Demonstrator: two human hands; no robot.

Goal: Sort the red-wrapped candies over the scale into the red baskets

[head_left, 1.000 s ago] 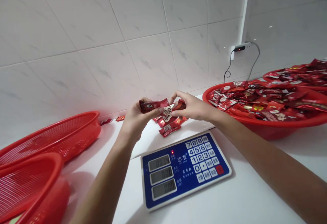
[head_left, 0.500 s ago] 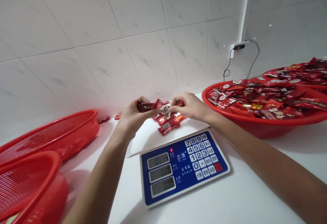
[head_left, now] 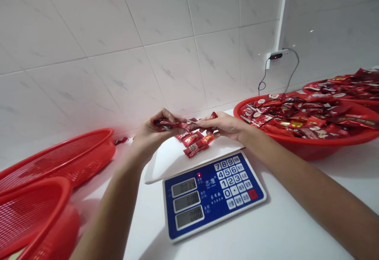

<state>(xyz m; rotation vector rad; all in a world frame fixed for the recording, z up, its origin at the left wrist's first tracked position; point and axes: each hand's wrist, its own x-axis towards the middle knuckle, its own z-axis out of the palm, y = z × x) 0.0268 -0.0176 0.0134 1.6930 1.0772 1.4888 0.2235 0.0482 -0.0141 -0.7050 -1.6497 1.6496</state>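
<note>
Above the white pan (head_left: pixel 168 161) of a digital scale (head_left: pixel 214 195), both my hands are closed on small red-wrapped snack packets. My left hand (head_left: pixel 160 129) grips red packets (head_left: pixel 177 125) between thumb and fingers; how many is hidden. My right hand (head_left: pixel 220 125) pinches the other end of them, and a red wrapper (head_left: pixel 213 115) sticks up between its fingers. Below, several red packets (head_left: pixel 195 147) lie on the pan. The scale's display (head_left: pixel 184 187) is lit with dim digits, too faint to read surely.
To the right stands a red basket (head_left: pixel 296 143) heaped with red packets, another full red basket (head_left: pixel 308 88) behind it. Two red mesh baskets (head_left: pixel 94 139) (head_left: pixel 63 189) stand at left. A loose packet (head_left: pixel 121 141) lies near the tiled wall. A cable (head_left: pixel 296 68) hangs from a wall socket.
My hands have turned the packets between them, so the pale printed face that showed before is now hidden. The right fingers have shifted slightly. The packets on the pan stay put.
</note>
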